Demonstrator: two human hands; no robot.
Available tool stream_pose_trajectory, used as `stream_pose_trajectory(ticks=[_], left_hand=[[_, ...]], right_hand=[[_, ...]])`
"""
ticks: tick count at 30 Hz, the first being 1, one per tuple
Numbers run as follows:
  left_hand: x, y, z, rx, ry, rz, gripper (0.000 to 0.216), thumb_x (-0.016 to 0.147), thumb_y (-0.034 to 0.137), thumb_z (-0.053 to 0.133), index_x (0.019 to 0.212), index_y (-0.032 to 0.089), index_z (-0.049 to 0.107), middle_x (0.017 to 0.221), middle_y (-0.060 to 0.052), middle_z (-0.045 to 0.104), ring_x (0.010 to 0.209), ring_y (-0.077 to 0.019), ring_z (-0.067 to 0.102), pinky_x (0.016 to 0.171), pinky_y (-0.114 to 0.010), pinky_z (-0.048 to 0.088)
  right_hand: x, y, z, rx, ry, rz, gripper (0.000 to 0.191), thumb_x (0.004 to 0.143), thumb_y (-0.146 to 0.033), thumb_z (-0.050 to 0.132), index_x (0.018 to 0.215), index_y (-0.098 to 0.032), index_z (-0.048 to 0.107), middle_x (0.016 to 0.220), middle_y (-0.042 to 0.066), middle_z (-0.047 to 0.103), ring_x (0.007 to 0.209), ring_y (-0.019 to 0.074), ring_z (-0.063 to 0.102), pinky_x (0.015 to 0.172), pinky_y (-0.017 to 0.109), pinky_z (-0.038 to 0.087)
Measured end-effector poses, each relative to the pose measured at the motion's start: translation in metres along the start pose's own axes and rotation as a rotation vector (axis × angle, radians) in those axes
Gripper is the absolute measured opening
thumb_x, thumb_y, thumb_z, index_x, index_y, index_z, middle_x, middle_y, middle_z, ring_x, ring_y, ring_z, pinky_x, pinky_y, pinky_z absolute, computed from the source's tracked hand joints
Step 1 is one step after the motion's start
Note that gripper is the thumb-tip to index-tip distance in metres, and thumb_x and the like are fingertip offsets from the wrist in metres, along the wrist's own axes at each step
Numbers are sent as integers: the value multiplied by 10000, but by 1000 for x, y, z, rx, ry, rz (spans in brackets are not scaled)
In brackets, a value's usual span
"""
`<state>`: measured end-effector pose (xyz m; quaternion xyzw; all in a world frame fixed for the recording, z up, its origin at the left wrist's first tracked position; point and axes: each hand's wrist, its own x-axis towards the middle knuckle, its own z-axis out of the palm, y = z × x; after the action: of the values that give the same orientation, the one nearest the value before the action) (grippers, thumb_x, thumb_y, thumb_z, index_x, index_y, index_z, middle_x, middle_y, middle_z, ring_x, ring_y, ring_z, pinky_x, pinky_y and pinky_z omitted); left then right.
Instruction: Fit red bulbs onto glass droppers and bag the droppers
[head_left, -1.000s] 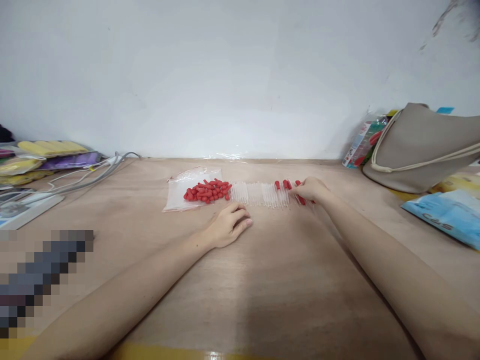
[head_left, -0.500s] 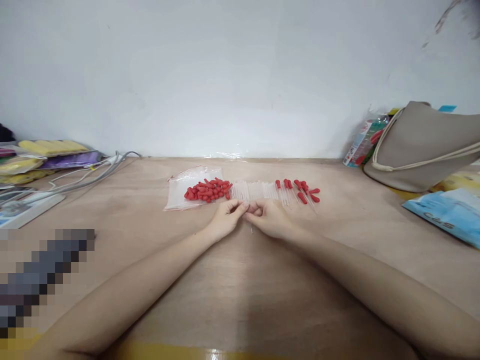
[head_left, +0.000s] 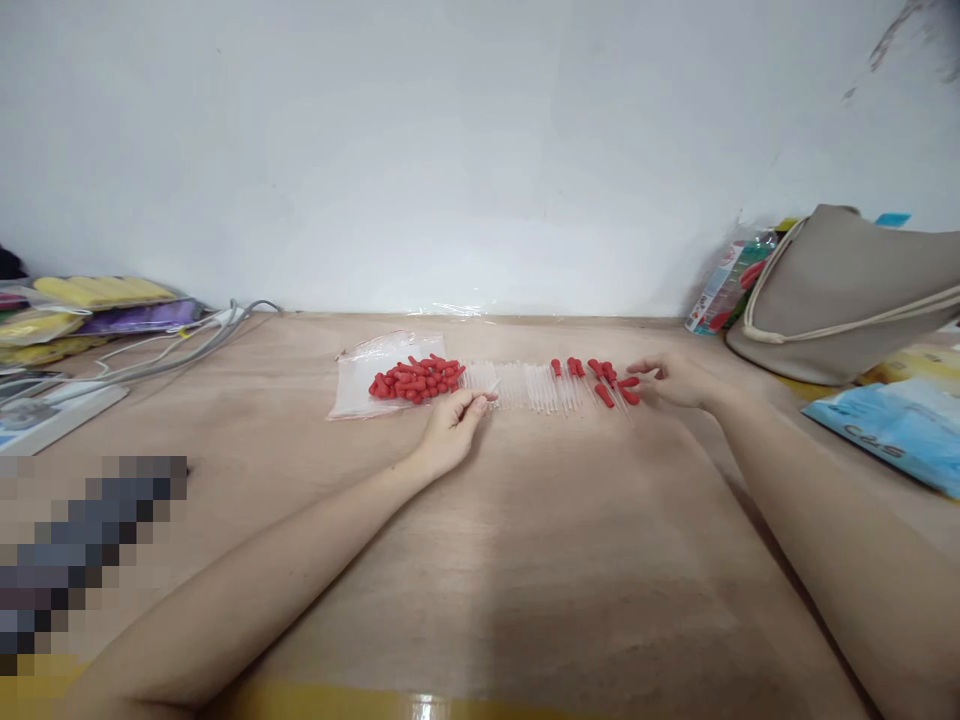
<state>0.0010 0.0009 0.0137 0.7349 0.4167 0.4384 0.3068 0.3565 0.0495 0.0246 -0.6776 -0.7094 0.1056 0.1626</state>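
Note:
A heap of small red rubber caps [head_left: 416,380] lies on a clear plastic bag [head_left: 360,385]. To its right runs a row of thin clear tubes [head_left: 525,386], then several tubes with red caps fitted [head_left: 600,380]. My left hand [head_left: 454,425] rests at the near left end of the row, its fingertips pinched together on a clear tube. My right hand [head_left: 671,380] is at the right end, fingers spread apart and holding nothing, its fingertips just beside the outermost capped tube [head_left: 628,383].
The wooden table [head_left: 525,560] ends at a white wall. A beige bag [head_left: 847,295] and a blue packet [head_left: 892,430] lie at the right. Grey cables [head_left: 187,350] and yellow and purple packets [head_left: 97,310] lie at the left.
Half a second ago both hands met in front of the tube row. My right hand has since swung right to the capped tubes and opened; my left hand moved slightly forward to the row.

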Motion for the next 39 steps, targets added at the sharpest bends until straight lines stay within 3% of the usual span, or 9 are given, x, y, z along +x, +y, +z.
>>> stream_pose_trajectory(ticks=[2, 6, 10, 14, 18, 29, 39], left_hand=[[-1, -1, -1, 99, -11, 74, 241, 842, 277, 430, 945, 159, 613, 832, -37, 602, 776, -141, 530, 704, -264, 409], [-4, -3, -4, 251, -41, 164, 226, 839, 269, 444, 957, 172, 611, 783, -30, 568, 725, -140, 516, 671, -268, 410], [-6, -2, -4, 299, -51, 208, 200, 842, 239, 446, 945, 165, 600, 807, -32, 560, 732, -134, 517, 667, -260, 413], [-8, 2, -4, 338, -83, 261, 183, 843, 215, 450, 934, 158, 598, 810, -33, 571, 708, -126, 517, 661, -255, 418], [-7, 4, -7, 354, -104, 347, 190, 849, 198, 441, 947, 164, 601, 847, -45, 594, 766, -138, 539, 714, -268, 427], [-7, 3, -8, 360, -127, 387, 223, 859, 224, 433, 981, 182, 615, 856, -53, 603, 771, -144, 549, 723, -274, 435], [-8, -2, -5, 377, -144, 456, 224, 848, 209, 453, 985, 179, 628, 875, -58, 623, 768, -135, 566, 704, -256, 449]], right_hand=[[-2, 1, 3, -28, -4, -35, 247, 672, -261, 581, 887, -169, 660, 840, 57, 658, 697, 158, 566, 611, 251, 433], [-3, -7, -7, -121, 86, -62, 124, 655, -258, 590, 738, -176, 633, 710, 35, 643, 634, 155, 555, 557, 250, 406], [-10, -38, -12, -56, 303, -105, 203, 671, -234, 582, 858, -176, 635, 784, 57, 644, 643, 160, 556, 586, 272, 412], [-37, -96, 23, 317, 364, -340, 227, 782, -283, 490, 924, -181, 635, 804, 57, 625, 654, 145, 550, 582, 269, 435], [-64, -134, 59, 361, 343, -500, 174, 785, -235, 505, 899, -201, 632, 811, 40, 596, 668, 134, 531, 612, 272, 444], [-71, -138, 68, 468, 280, -607, 186, 807, -223, 500, 950, -204, 618, 803, 41, 561, 651, 122, 515, 589, 267, 450], [-70, -141, 70, 443, 291, -638, 108, 808, -221, 526, 840, -179, 620, 773, 40, 621, 678, 135, 559, 619, 271, 452]])
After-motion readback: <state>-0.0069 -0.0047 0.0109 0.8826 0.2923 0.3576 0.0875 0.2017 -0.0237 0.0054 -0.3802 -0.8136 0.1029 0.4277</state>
